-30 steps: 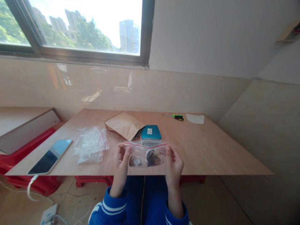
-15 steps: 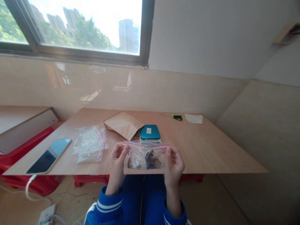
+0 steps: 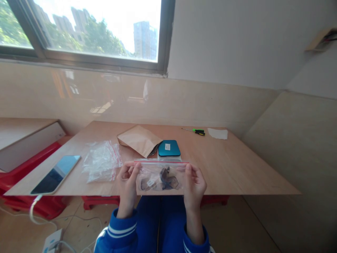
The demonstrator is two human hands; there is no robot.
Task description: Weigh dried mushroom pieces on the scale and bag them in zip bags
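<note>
A clear zip-lock bag (image 3: 152, 172) with a red line along its top is stretched between my two hands, over the near edge of the table. My left hand (image 3: 128, 181) pinches its upper left corner between thumb and fingers. At the upper right corner, my right hand (image 3: 194, 182) grips it the same way. Through the plastic I see a dark curved item (image 3: 166, 180) and a small white label; what the item is I cannot make out. Just beyond the bag lies a teal flat box (image 3: 169, 149) with a white sticker.
An open brown paper pouch (image 3: 139, 140) lies left of the teal box. Several empty zip-lock bags (image 3: 101, 161) are piled at left, beside a phone (image 3: 56, 175) on a cable. Screwdrivers (image 3: 198, 132) and a white paper piece (image 3: 217, 133) lie at the back right.
My left hand has shifted a little to the left, and the bag's top edge is now straighter and tauter. The right hand has barely moved.
</note>
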